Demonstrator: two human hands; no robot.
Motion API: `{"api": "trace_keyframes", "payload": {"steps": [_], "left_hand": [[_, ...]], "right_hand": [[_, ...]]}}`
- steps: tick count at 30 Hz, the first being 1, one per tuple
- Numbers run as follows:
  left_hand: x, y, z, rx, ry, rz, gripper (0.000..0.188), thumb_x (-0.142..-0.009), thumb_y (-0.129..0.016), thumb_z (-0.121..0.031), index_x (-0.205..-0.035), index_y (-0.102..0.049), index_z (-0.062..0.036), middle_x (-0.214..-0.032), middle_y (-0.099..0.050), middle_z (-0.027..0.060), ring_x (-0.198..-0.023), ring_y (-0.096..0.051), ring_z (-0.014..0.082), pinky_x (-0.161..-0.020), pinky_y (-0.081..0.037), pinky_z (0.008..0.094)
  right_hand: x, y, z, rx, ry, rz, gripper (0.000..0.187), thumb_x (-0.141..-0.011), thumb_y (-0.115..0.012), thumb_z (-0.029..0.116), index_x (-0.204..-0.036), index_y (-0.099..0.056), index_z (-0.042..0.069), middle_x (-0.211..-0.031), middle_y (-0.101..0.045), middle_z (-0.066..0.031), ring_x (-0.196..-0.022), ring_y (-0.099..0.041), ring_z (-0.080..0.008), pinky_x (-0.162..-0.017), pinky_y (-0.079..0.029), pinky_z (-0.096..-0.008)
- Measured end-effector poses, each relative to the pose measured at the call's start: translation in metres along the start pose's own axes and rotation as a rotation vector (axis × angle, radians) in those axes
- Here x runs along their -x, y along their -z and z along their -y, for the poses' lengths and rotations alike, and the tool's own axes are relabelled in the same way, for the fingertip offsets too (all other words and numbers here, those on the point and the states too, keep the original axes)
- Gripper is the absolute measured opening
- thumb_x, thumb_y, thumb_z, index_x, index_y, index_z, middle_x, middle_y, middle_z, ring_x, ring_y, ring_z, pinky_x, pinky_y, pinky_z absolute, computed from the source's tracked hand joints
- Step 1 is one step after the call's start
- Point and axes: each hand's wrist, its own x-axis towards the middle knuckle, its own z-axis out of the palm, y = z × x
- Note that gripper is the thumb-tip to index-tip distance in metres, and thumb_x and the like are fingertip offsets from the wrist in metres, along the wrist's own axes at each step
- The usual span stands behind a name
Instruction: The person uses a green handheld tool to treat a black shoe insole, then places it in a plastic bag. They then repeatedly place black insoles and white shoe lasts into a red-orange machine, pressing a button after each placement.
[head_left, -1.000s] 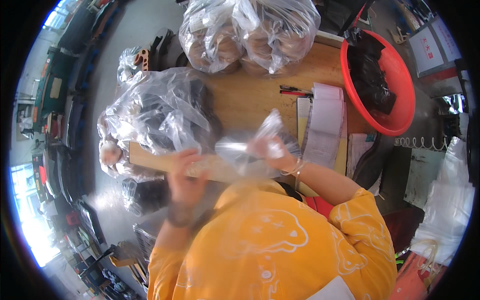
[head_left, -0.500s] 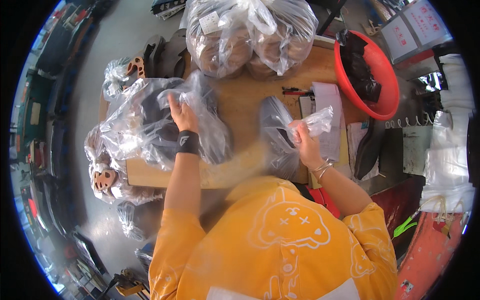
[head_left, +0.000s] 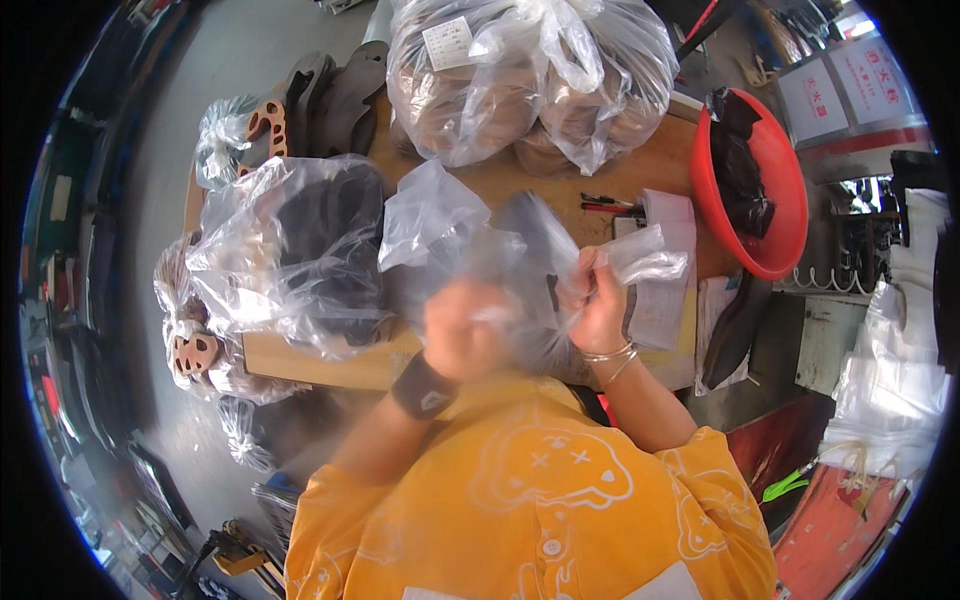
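Observation:
My right hand is closed round the gathered neck of a clear plastic bag with something dark grey in it. The bunched end of the plastic sticks out beyond its fingers. Close to that bag's near side is my left hand, smeared by motion, so its fingers and any hold do not show clearly. Another sheet of clear plastic stands up just beyond the left hand. Further left lies a clear bag with dark, sole-shaped pieces inside.
Two large clear bags of brown rounded pieces stand at the table's far side. A red basin with black plastic is at right, near papers and pens. Dark soles lie at far left.
My left hand has left the bag on the left and moved right and nearer, towards the bag in my right hand. The right hand keeps its hold. The whole view has shifted slightly.

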Motion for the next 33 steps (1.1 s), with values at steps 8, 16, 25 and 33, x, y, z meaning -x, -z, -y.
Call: {"api": "trace_keyframes", "payload": {"steps": [8, 16, 25, 33], "left_hand": [[-0.039, 0.014, 0.09, 0.249, 0.192, -0.654, 0.05, -0.082, -0.064, -0.001, -0.127, -0.041, -0.0008, -0.113, -0.048, 0.0108, -0.102, -0.047, 0.0176, -0.086, -0.042, 0.0312], [-0.036, -0.009, 0.03, 0.11, 0.215, -0.072, 0.008, -0.086, -0.058, -0.005, -0.09, -0.064, -0.0014, -0.08, -0.063, 0.0073, -0.07, -0.058, 0.0179, -0.066, -0.047, 0.0306], [-0.023, 0.011, -0.021, -0.298, -0.113, 0.146, 0.035, -0.069, -0.061, 0.0, -0.104, -0.056, -0.001, -0.108, -0.058, 0.0191, -0.097, -0.058, 0.0355, -0.088, -0.046, 0.039], [0.001, -0.021, 0.093, -0.369, 0.093, 0.374, 0.078, -0.061, -0.075, -0.018, -0.131, -0.045, -0.0006, -0.123, -0.049, 0.0204, -0.12, -0.042, 0.04, -0.104, -0.031, 0.0488]], "right_hand": [[-0.018, -0.01, -0.012, 0.022, -0.058, 0.079, 0.026, -0.092, -0.058, 0.03, -0.105, -0.056, 0.008, -0.072, -0.043, 0.0033, -0.06, -0.037, -0.0073, -0.054, -0.03, -0.0227], [-0.013, 0.005, -0.017, 0.153, -0.058, 0.268, 0.038, -0.092, -0.059, 0.023, -0.124, -0.049, 0.006, -0.093, -0.051, 0.0005, -0.082, -0.047, -0.0107, -0.071, -0.042, -0.0259], [-0.036, -0.002, -0.038, 0.039, 0.038, 0.663, 0.046, -0.088, -0.062, 0.01, -0.131, -0.046, 0.004, -0.122, -0.055, -0.0056, -0.111, -0.052, -0.0147, -0.095, -0.042, -0.0312], [-0.036, -0.015, -0.022, 0.872, 0.285, 0.525, 0.02, -0.088, -0.06, 0.006, -0.107, -0.061, 0.0, -0.103, -0.063, -0.0057, -0.095, -0.059, -0.0161, -0.081, -0.049, -0.0313]]}}
